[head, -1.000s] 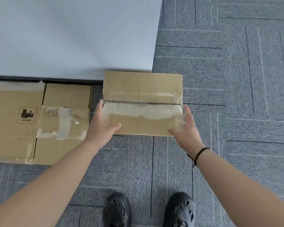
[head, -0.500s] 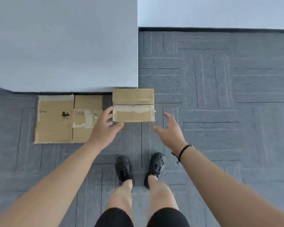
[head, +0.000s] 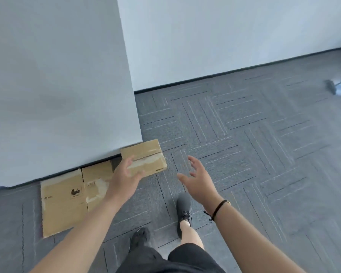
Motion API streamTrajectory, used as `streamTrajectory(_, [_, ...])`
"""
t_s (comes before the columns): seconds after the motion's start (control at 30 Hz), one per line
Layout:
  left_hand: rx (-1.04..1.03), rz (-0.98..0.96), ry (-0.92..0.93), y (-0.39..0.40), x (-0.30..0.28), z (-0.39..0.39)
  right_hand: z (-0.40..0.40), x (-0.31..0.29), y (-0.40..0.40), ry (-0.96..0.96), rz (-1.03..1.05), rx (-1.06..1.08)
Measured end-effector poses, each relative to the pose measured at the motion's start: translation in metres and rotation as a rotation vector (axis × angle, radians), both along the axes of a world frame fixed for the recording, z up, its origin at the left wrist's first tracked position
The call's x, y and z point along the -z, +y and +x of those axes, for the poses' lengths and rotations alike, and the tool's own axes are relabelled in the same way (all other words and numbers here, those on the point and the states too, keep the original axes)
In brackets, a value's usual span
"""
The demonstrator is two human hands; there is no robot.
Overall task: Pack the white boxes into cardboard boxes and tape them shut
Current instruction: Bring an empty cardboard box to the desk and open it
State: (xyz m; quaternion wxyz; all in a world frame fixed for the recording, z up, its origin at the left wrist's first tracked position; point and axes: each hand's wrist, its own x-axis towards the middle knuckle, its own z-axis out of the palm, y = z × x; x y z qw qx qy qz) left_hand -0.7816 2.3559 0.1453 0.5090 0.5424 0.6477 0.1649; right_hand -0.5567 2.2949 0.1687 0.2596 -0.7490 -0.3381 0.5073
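We see a taped cardboard box (head: 144,157) lying on the grey carpet-tile floor (head: 244,144), its far left corner right at the foot of a white wall corner (head: 67,95), its top seam covered with pale tape. Our left hand (head: 124,179) hangs in front of its near left edge with the fingers (head: 129,161) relaxed and slightly spread, gripping nothing; whether they brush the cardboard we cannot tell. Our right hand (head: 199,181) hovers apart from the box on its right, palm turned inward, fingers spread and loosely bent, a dark cord bracelet (head: 218,209) on the wrist. To the left, two more sealed cardboard cartons (head: 67,198) lie side by side along the wall's black skirting, near the taped box. Right of the taped box the carpet runs open toward the far wall (head: 224,36). Two dark shoes (head: 183,205) stand on the tiles below the hands, the right foot ahead. A blurred dark object (head: 330,86) sits at the far right edge.
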Motion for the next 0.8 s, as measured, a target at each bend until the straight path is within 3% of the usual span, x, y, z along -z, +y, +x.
streamTrajectory(0.23, [0.304, 0.099, -0.027, -0.02, -0.059, 0.009, -0.034, -0.053, -0.117, 0.007, 0.14, 0.455])
streamTrajectory(0.4, [0.555, 0.223, -0.084, -0.08, -0.099, 0.063, -0.036, -0.088, -0.229, -0.027, 0.251, 0.758])
streamTrajectory(0.6, [0.947, 0.277, -0.247, -0.231, -0.135, 0.139, -0.053, -0.124, -0.405, -0.123, 0.398, 1.124])
streamTrajectory(0.8, [1.322, 0.283, -0.368, -0.465, -0.159, 0.159, -0.116, -0.151, -0.63, -0.299, 0.417, 1.463])
